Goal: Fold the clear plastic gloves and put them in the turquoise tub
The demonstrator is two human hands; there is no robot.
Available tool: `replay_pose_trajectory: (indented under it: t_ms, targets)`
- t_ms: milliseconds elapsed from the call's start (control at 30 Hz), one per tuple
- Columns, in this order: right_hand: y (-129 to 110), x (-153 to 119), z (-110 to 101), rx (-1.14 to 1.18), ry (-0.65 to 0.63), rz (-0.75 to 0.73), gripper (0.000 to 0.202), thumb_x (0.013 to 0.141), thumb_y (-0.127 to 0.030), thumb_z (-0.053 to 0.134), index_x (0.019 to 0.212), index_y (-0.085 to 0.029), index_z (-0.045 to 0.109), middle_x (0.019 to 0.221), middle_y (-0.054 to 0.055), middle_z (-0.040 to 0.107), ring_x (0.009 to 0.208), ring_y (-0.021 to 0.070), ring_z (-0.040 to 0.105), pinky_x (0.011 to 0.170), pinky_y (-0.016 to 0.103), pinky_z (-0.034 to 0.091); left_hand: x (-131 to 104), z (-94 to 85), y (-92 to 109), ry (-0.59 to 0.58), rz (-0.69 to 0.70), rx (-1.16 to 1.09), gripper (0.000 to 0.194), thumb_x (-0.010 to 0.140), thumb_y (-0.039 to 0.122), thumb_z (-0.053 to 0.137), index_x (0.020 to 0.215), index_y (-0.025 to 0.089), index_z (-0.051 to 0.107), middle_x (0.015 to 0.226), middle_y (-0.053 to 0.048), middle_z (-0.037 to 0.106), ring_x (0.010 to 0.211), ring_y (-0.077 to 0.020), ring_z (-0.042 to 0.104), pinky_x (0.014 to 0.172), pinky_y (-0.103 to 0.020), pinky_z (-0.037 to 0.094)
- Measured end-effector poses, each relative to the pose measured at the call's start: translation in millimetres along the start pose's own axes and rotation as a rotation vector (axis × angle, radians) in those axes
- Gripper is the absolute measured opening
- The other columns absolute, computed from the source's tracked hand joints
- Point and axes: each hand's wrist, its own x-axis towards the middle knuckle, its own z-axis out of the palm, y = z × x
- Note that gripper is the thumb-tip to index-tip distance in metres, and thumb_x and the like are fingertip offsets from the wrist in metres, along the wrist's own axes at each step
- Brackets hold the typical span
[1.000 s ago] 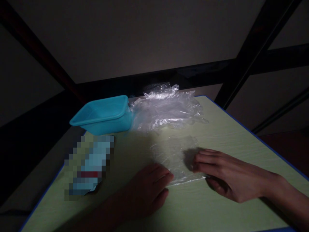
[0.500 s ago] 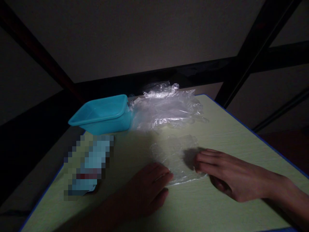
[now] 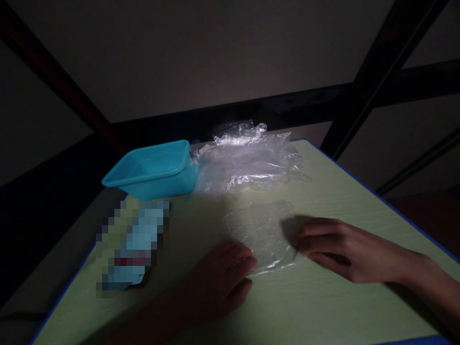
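Note:
A thin, clear, crinkled plastic piece point(image 3: 268, 235) lies flat on the table between my hands; I cannot tell whether it is a bag or a glove. My left hand point(image 3: 224, 280) rests at its lower left edge, fingers loosely bent and fingertips on the film, thumb apart. At its right edge, my right hand point(image 3: 328, 244) has thumb and fingers closed in a pinch on the film; the fingertips are partly in shadow. Behind it lies a heap of similar clear plastic point(image 3: 251, 163), crumpled and shiny.
A turquoise plastic basin point(image 3: 165, 185) stands at the back left, touching the heap. In front of it lies a flat, pixelated light-blue object point(image 3: 138, 244). The pale table point(image 3: 359, 215) has a blue edge. A wall point(image 3: 230, 57) with dark beams rises behind.
My right hand has shifted slightly right and up, its fingers drawn into a tighter pinch at the film's right edge. My left hand has barely moved.

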Motion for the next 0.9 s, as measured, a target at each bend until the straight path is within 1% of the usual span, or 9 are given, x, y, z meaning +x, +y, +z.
replay_pose_trajectory:
  t_ms: [167, 333, 533, 900]
  targets:
    - [3.3, -1.5, -3.0, 0.040, 0.035, 0.052, 0.021, 0.086, -0.009, 0.044, 0.083, -0.016, 0.063, 0.081, 0.006, 0.061, 0.074, 0.0166, 0.057, 0.063, 0.031, 0.045, 1.2, 0.2, -1.1, -0.018, -0.034, -0.066, 0.020, 0.080, 0.014, 0.051, 0.100, 0.014, 0.055, 0.094, -0.008, 0.062, 0.086, -0.0175, 0.056, 0.077, -0.031, 0.051]
    - [3.2, -1.9, -4.3, 0.085, 0.102, 0.054, 0.017, 0.081, -0.008, 0.049, 0.081, -0.018, 0.062, 0.081, 0.005, 0.063, 0.072, 0.0164, 0.059, 0.059, 0.030, 0.047, 0.2, 1.8, -2.1, -0.002, -0.048, -0.087, 0.019, 0.080, 0.014, 0.052, 0.099, 0.015, 0.055, 0.094, -0.008, 0.061, 0.085, -0.0174, 0.055, 0.075, -0.029, 0.051]
    - [3.3, -3.4, -4.6, 0.078, 0.055, 0.117, 0.016, 0.080, -0.007, 0.045, 0.078, -0.016, 0.059, 0.085, 0.007, 0.063, 0.074, 0.0165, 0.060, 0.063, 0.031, 0.049, -0.1, 4.1, -3.8, 0.007, -0.062, -0.095, 0.013, 0.083, 0.011, 0.049, 0.093, 0.015, 0.055, 0.091, -0.006, 0.061, 0.082, -0.0156, 0.054, 0.074, -0.027, 0.049]
    - [2.5, -5.4, -5.0, 0.109, 0.065, 0.159, 0.021, 0.073, -0.001, 0.047, 0.082, -0.017, 0.057, 0.088, 0.005, 0.062, 0.077, 0.0162, 0.059, 0.064, 0.030, 0.048, 1.7, 4.7, -3.3, 0.044, -0.051, -0.096, 0.013, 0.085, 0.009, 0.044, 0.082, 0.014, 0.056, 0.088, -0.007, 0.062, 0.080, -0.0143, 0.056, 0.074, -0.025, 0.048]
